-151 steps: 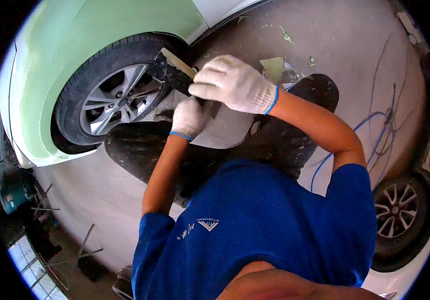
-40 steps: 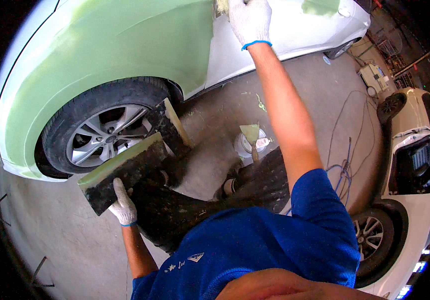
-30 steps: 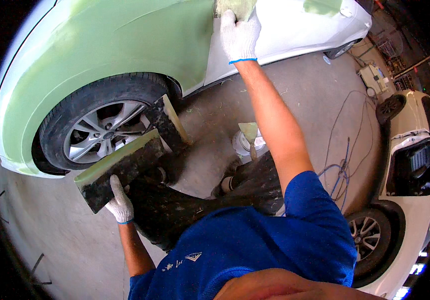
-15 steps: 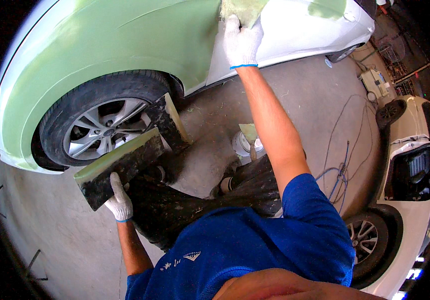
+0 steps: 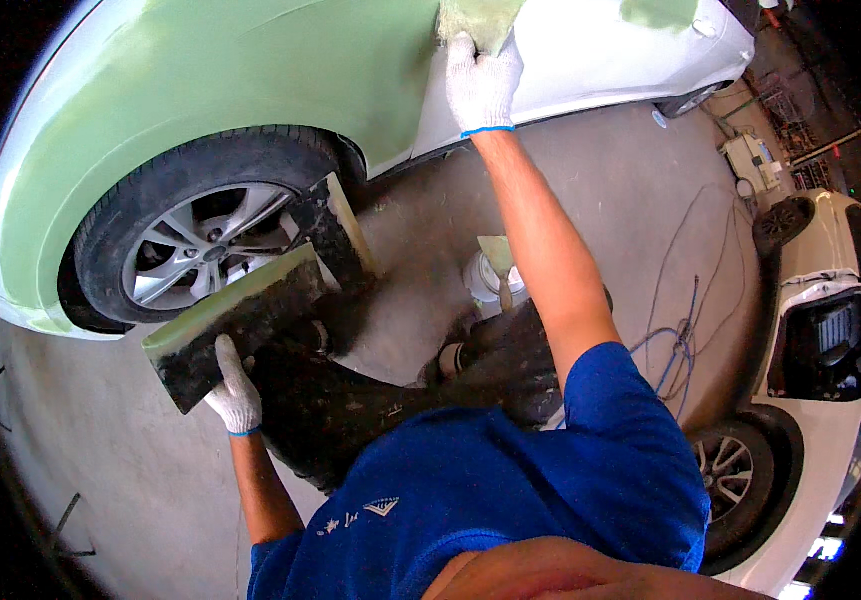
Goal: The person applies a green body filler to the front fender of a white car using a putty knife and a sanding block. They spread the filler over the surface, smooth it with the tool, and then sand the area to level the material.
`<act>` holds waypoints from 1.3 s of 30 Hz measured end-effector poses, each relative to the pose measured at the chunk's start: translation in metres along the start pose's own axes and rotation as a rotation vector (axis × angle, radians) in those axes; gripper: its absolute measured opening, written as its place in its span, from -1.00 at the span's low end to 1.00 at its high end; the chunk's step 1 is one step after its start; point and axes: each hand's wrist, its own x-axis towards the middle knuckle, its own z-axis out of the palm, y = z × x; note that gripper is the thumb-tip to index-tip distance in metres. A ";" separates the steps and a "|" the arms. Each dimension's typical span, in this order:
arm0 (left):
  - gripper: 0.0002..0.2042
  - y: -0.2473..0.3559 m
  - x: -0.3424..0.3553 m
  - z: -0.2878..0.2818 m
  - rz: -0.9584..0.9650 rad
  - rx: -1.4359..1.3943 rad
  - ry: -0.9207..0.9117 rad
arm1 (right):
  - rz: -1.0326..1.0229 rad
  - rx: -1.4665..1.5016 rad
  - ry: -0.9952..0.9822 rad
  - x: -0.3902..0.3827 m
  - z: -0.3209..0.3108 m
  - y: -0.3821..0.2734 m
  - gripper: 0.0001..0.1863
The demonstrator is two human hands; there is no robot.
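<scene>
My right hand, in a white glove, is stretched up against the side of a car and presses a pale green spreader onto the panel. The car's rear wing is coated in green filler; the door beside it is white. Lower left, my gloved left hand grips the near end of a dark mixing board with green paste along its upper edge. A second dark blade lies across the board's far end. The board hangs in front of the car's rear wheel.
A small can with a putty knife stands on the concrete floor by my dark trousers. A blue cable trails across the floor to the right. Another white car with a black wheel is parked at the right edge.
Five seconds ago both hands worked together at the board. Since then my right hand has risen to the car panel and slid slightly left and down; my left hand keeps holding the board low.
</scene>
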 end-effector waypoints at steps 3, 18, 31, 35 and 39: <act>-0.55 -0.002 0.002 -0.003 -0.157 -0.014 -0.028 | -0.034 -0.048 -0.012 -0.008 -0.003 0.009 -0.77; -0.55 0.002 0.000 0.003 -0.072 0.003 -0.012 | -0.023 -0.071 -0.074 -0.055 -0.007 0.033 -0.75; -0.57 0.004 -0.001 0.007 -0.126 0.125 0.060 | 0.089 0.046 -0.075 -0.114 -0.009 0.074 -0.75; -0.57 0.003 -0.001 0.011 -0.061 0.140 0.051 | 0.147 0.080 -0.083 -0.139 -0.010 0.091 -0.75; -0.56 0.008 -0.001 0.015 -0.104 0.182 0.053 | 0.247 0.159 -0.067 -0.161 -0.008 0.107 -0.72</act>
